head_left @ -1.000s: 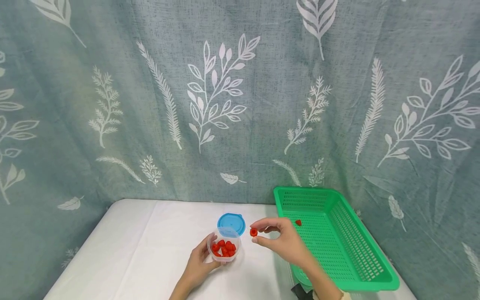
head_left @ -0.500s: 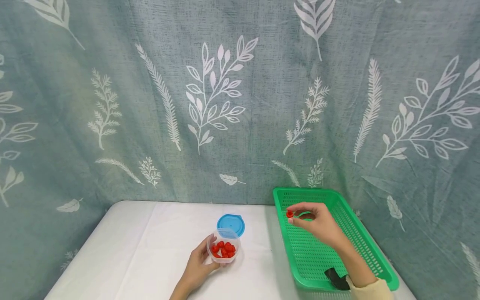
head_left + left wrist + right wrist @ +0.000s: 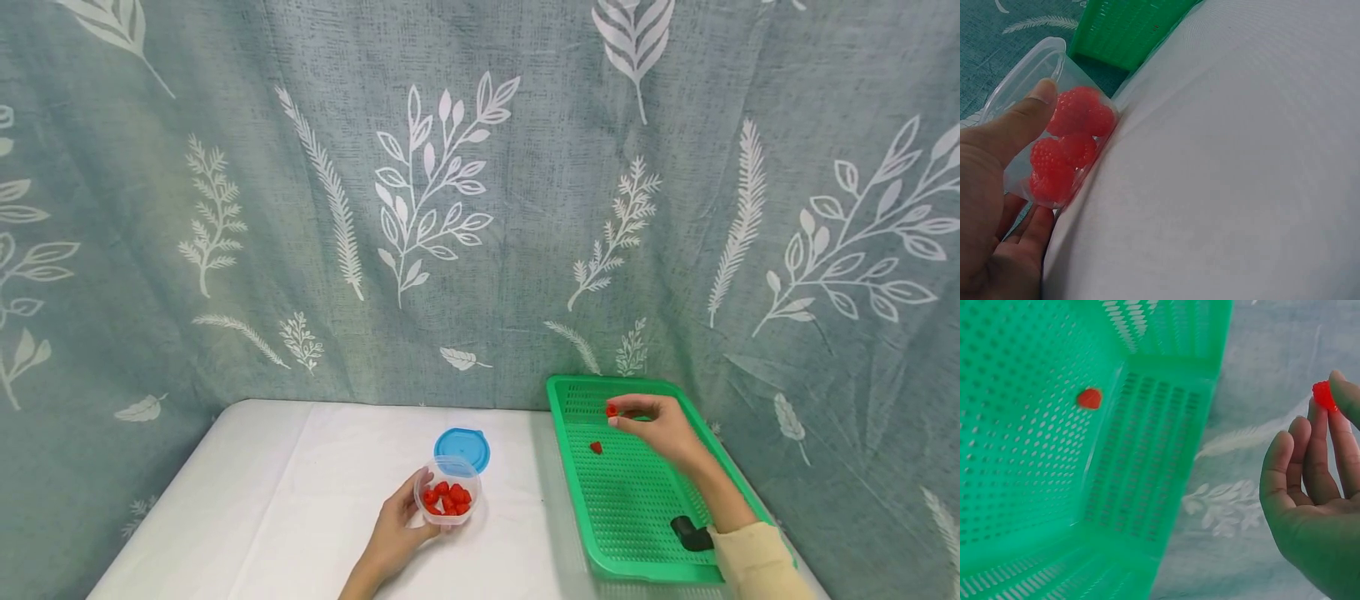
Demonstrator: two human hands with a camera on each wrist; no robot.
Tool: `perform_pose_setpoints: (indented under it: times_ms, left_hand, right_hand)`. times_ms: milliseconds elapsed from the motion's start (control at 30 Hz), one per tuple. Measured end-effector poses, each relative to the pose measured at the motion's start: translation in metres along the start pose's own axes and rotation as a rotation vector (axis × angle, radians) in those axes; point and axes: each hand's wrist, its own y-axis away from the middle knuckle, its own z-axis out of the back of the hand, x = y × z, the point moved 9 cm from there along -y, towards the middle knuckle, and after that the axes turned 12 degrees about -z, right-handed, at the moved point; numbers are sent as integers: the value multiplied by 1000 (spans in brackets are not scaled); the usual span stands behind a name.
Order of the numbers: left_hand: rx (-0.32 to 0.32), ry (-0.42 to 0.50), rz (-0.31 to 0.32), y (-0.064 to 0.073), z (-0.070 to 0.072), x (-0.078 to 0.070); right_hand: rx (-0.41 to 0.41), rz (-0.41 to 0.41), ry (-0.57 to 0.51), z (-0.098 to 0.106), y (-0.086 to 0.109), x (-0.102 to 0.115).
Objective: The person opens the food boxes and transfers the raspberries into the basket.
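Observation:
My left hand [image 3: 401, 518] grips a clear plastic tub [image 3: 1019, 153] on the white table, thumb on one side and fingers on the other. Several red raspberries [image 3: 1072, 147] lie inside the tub. Over the far end of the green basket [image 3: 592, 517], my right hand [image 3: 663, 425] pinches one raspberry [image 3: 1322, 395] between thumb and fingertips. Another small red berry [image 3: 1090, 398] lies on the basket floor, below and left of the pinched one in the head view.
A round blue lid [image 3: 462, 450] lies on the table [image 3: 315, 500] just behind the tub. The basket stands at the table's right side with raised slotted walls. A patterned grey-green curtain [image 3: 465, 208] hangs behind. A black strap [image 3: 692, 533] is at the right wrist.
With the raspberry pinched, my right hand has moved right from beside the tub to over the basket's far end. The left hand and tub have stayed in place.

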Motion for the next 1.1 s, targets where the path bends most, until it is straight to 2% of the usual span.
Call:
perform_pose_setpoints:
  times_ms: [267,500,767,1100]
  left_hand:
    - [1,3,-10,-3,0,0]
    - [10,6,0,0,-3,4]
    - [12,17,7,4,-3,4]
    - [29,-21,-6,0,-1,2]
  right_hand:
    - [7,-98,26,12,-18,-30]
    - [10,-155,70,16,-29,-52]
    - [-5,-139,70,20,-43,-71]
    - [-34,-136,77,19,-56,-84]
